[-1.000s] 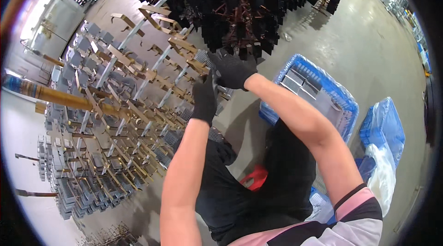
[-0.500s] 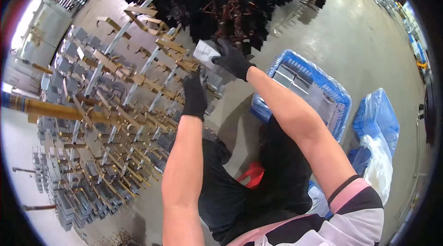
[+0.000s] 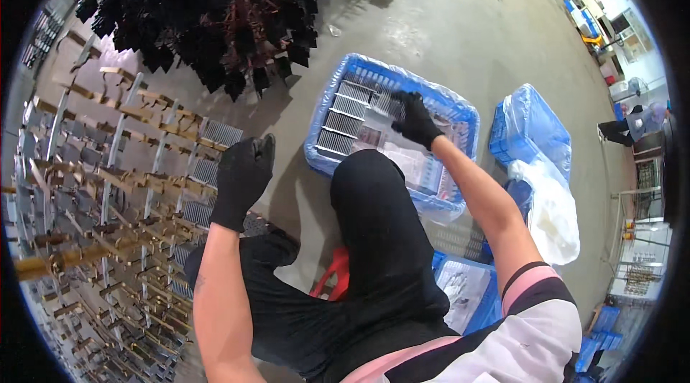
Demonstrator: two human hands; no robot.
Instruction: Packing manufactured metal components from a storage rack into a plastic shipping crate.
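My right hand (image 3: 418, 123), in a black glove, holds a silver finned metal piece, like a heat sink (image 3: 387, 104), over the blue plastic basket (image 3: 460, 92). The piece is smeared by motion. Inside the basket, several similar finned pieces (image 3: 341, 123) lie in a row along the left side. My left hand (image 3: 244, 173), also black-gloved, is curled closed beside the hanging rack (image 3: 154, 142), and nothing shows sticking out of it. Brass-coloured hooks cover the rack, with finned pieces (image 3: 208, 171) hanging at its near edge, next to my left hand.
A large rack of black parts (image 3: 208, 9) hangs at the far left. Right of the basket stand a second blue basket (image 3: 535, 128) and a white plastic bag (image 3: 550, 218). Another blue bin (image 3: 485, 289) is by my right leg, and a red object (image 3: 336, 273) lies between my legs.
My right hand has moved from the rack to over the basket, carrying a metal piece. My left hand has drawn back slightly from the hooks. The view has turned to the right.
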